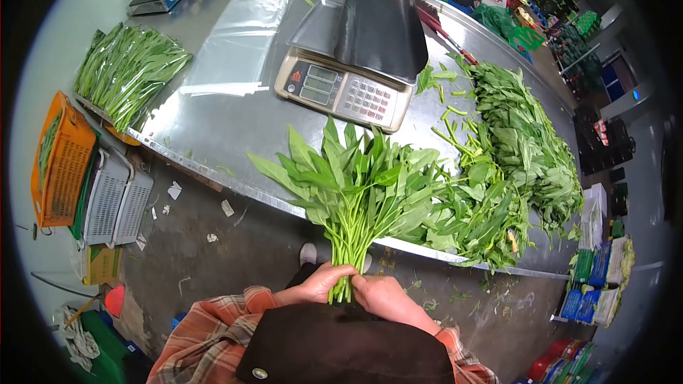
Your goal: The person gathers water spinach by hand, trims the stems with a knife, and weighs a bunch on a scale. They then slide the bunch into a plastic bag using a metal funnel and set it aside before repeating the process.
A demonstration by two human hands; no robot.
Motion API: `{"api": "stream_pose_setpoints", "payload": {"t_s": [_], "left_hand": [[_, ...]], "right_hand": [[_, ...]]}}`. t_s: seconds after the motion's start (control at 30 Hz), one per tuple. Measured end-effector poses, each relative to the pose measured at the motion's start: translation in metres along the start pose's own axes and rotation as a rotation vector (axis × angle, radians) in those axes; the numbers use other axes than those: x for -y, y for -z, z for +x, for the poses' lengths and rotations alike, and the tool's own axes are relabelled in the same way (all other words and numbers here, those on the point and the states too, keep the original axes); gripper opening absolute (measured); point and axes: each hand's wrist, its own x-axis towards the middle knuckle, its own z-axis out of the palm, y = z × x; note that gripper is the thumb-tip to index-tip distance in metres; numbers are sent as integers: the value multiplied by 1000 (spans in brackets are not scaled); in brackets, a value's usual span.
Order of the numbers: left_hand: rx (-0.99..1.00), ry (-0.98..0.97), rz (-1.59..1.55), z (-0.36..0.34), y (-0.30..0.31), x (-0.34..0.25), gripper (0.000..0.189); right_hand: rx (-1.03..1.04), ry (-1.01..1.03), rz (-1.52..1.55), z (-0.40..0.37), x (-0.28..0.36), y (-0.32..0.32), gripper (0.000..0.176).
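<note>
I hold one bunch of leafy greens (352, 217) at the lower centre of the frame, its leaves spread over the near edge of the metal table (245, 128). My left hand (321, 283) is curled around the lower stems, thumb across the front; my right hand (385, 297) is closed in on the same stems from the other side, its fingertips mostly hidden. The stem ends are hard to make out against the dark cloth (341, 348) at the bottom, which the frame cuts off. Of my two shoes, one (308, 253) shows just left of the stems; the other is largely behind them. The leaves stand just in front of one scale (320, 92), whose three display windows I cannot read, and one black sheet (380, 32) hides much of its pan. Clear plastic bags (242, 35) lie in a stack at upper left, too flat to count. Further left sit bagged greens (128, 71); glare and overlap hide how many packs. At right are one big heap (530, 142) and a looser spread of leaves (473, 217), their boundary unclear. One orange basket (67, 163) stands at the left edge.
</note>
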Motion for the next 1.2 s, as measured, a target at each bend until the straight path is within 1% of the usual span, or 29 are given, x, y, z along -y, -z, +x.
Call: {"api": "stream_pose_setpoints", "payload": {"t_s": [0.13, 0.23, 0.33, 0.43, 0.5, 0.53, 0.6, 0.67, 0.7, 0.73, 0.83, 0.87, 0.9, 0.93, 0.97, 1.03, 1.13, 1.2], "left_hand": [[-48, -12, -1, -2, -6, 2, 22], [-58, -51, -4, 1, -9, 4, 22], [-35, -88, -17, 4, -6, 10, 22], [-60, -97, 0, 6, -5, 10, 22], [-105, -92, -19, 8, -2, 10, 23], [-88, -76, 8, 8, -2, 8, 23], [-61, -31, 49, 5, -1, 4, 22], [-80, 4, 45, 0, -7, 0, 21], [-66, -8, 36, -1, -7, 1, 21], [-53, -22, 31, -1, -7, 0, 20], [-55, -49, 64, -1, -7, 1, 19], [-61, -54, 65, -1, -8, 1, 18], [-65, -60, 68, -2, -11, 0, 18], [-69, -66, 71, -2, -12, 0, 18], [-73, -71, 65, -2, -13, 1, 17], [-87, -82, 51, -3, -13, 2, 16], [-55, -143, 46, -4, -11, 3, 15], [-57, -144, 51, -6, -13, 1, 14]], "right_hand": [[146, -51, 104, -2, 0, 17, 13], [154, -106, 226, -8, -4, 26, 17], [217, -179, 317, -11, -4, 35, 19], [253, -205, 349, -13, -12, 29, 19], [325, -176, 563, -21, -15, 38, 17], [362, -162, 670, -27, -17, 45, 16], [340, -245, 803, -47, -25, 57, 15], [155, -503, 952, -55, -49, 66, 15], [-43, -458, 177, -55, -57, 62, 13], [-240, -353, -594, -53, -61, 59, 11], [-470, -354, 180, -18, -53, 60, 11], [-456, -247, 158, 2, -47, 60, 11], [-487, -155, 200, 27, -34, 61, 10], [-499, -90, 257, 49, -35, 53, 12], [-437, -65, 214, 72, -31, 54, 13], [-443, -40, 156, 114, -33, 45, 15], [-309, -156, 13, 149, -49, 36, 22], [-240, -182, -24, 156, -52, 38, 22]]}}
